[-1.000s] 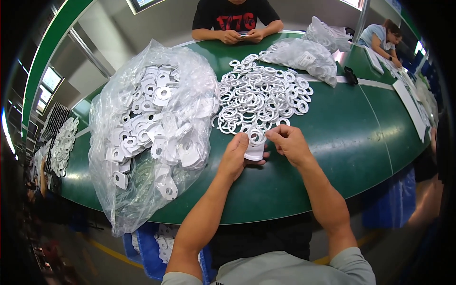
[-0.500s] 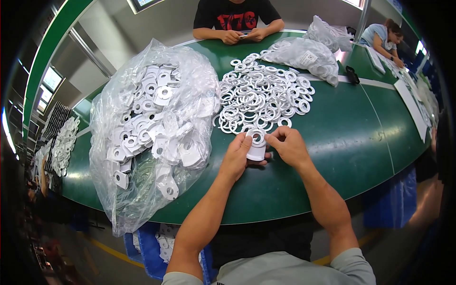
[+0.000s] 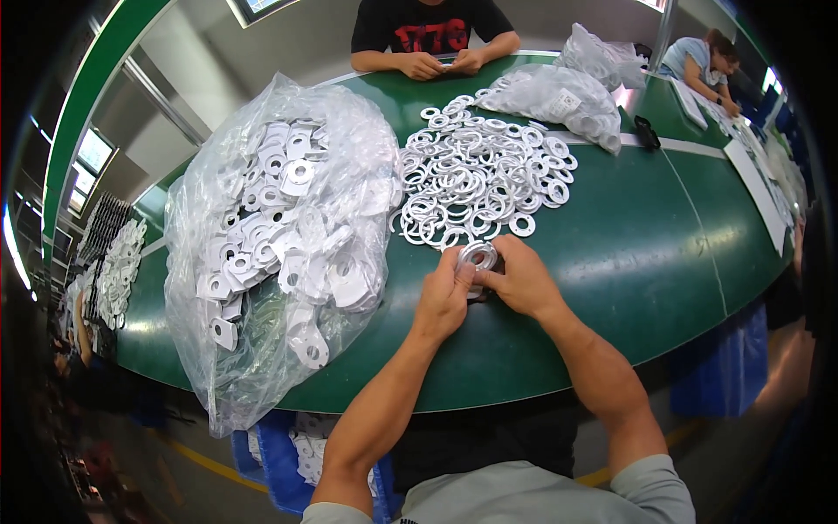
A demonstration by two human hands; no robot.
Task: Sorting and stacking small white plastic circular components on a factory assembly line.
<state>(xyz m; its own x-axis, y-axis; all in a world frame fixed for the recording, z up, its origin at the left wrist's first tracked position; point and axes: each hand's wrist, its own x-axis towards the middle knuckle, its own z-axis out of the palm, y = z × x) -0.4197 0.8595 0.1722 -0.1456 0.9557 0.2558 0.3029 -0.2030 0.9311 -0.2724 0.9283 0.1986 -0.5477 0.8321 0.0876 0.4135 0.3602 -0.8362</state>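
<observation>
Ring part — pinched btwn left hand | right hand

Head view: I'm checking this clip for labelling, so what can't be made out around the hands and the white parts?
- White part held between left hand and right hand: fingers cover its lower half, so its full shape is hidden.
- Bagged flat pieces: crumpled clear plastic blurs the deeper ones.
- Blue bin under the green table: cut off by the table edge and left forearm.
</observation>
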